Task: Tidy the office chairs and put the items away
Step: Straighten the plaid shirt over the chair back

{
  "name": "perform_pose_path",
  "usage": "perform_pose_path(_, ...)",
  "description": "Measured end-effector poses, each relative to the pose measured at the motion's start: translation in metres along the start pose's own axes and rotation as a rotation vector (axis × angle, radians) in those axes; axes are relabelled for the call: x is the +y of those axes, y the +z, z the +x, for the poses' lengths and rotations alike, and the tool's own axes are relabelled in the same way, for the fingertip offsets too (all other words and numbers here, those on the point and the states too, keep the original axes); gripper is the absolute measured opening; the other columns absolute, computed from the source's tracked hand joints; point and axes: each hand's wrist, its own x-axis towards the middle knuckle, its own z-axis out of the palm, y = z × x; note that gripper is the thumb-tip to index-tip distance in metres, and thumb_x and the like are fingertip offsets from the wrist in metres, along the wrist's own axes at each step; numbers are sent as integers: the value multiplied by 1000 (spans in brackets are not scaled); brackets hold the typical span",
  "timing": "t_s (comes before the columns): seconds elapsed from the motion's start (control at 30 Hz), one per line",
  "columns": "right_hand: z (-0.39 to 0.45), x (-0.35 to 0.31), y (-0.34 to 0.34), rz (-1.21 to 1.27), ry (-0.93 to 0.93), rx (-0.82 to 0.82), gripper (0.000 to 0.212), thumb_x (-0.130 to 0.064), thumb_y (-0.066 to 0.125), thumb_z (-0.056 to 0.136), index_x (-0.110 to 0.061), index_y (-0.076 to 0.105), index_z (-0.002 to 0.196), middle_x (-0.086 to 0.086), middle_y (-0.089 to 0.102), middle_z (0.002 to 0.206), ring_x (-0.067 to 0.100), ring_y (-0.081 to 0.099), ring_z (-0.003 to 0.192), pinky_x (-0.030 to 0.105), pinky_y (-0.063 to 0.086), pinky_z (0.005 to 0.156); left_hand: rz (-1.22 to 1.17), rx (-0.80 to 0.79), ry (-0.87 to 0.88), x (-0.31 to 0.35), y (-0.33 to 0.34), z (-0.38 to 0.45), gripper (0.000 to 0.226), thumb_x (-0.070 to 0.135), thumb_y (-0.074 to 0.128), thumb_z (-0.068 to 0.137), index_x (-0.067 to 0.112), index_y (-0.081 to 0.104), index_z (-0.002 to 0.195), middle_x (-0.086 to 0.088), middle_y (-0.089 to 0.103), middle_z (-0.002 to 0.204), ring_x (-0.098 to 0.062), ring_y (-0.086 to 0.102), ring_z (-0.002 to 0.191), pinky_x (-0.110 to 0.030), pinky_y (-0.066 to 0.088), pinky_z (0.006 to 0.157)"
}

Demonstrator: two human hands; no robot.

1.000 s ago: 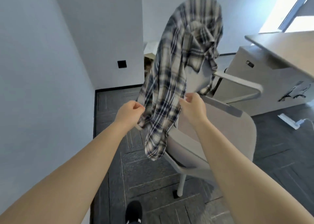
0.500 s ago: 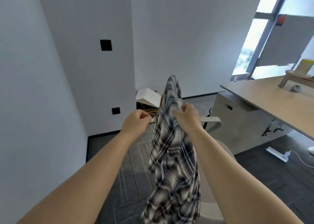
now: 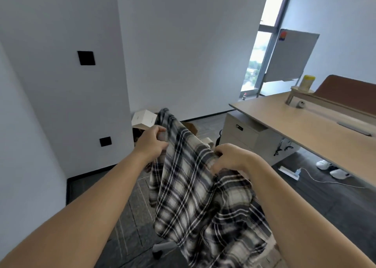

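A black, white and grey plaid shirt (image 3: 195,198) hangs in the air in front of me, spread between both hands. My left hand (image 3: 151,143) grips its upper left edge. My right hand (image 3: 234,157) holds a bunched fold on the right side. The cloth drapes down over the office chair, of which only a white leg with a caster (image 3: 160,249) shows below the shirt.
A light wooden desk (image 3: 301,129) stands at the right with a drawer cabinet (image 3: 244,133) under it. Cardboard boxes (image 3: 143,119) sit in the far corner. A power strip (image 3: 289,172) and white shoes (image 3: 329,168) lie on the dark floor. A white wall (image 3: 61,105) is close at left.
The shirt has come off the chair back and been lifted. My hands have moved apart, spreading the cloth wider. The view has tilted up toward the desk and window.
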Motion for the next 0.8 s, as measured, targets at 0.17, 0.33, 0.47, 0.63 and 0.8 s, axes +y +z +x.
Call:
perform_pose_path(0.17, -1, 12, 3, 29, 20, 179, 28, -38, 68, 74, -15, 56, 84, 1, 56, 86, 19, 53, 80, 29, 40, 68, 253, -49, 191, 8, 12, 9, 71, 29, 65, 80, 15, 31, 140, -13, 26, 152, -29, 22, 140, -42, 19, 115)
perform_pose_path(0.33, -8, 33, 10, -211, 52, 391, 43, -60, 62, 70, -18, 52, 67, -3, 55, 70, 17, 54, 67, 27, 39, 58, 552, -188, 330, 10, 29, 17, 83, 44, 60, 79, 20, 18, 145, -9, 12, 157, -28, 5, 145, -43, 3, 118)
perform_pose_path(0.47, -23, 62, -7, -228, 15, 407, 50, -62, 64, 67, -21, 39, 53, -6, 46, 58, 11, 45, 56, 24, 33, 50, 592, -142, 448, 24, 46, 26, 61, 54, 62, 72, 13, 53, 117, -11, 57, 123, -27, 44, 120, -43, 14, 113)
perform_pose_path(0.63, -34, 96, -11, -343, 29, 558, 58, -70, 59, 63, -20, 31, 53, -9, 39, 56, 18, 47, 63, 28, 34, 61, 548, -80, 576, 29, 75, 22, 66, 73, 56, 54, 11, 42, 74, -2, 46, 73, -18, 41, 76, -32, 28, 78)
perform_pose_path(0.8, -37, 113, -12, -323, 6, 651, 61, -70, 60, 63, -20, 26, 52, -9, 35, 55, 20, 46, 65, 29, 33, 63, 528, -55, 596, 33, 89, 24, 81, 83, 47, 40, 7, 46, 70, -2, 45, 67, -19, 43, 71, -29, 23, 75)
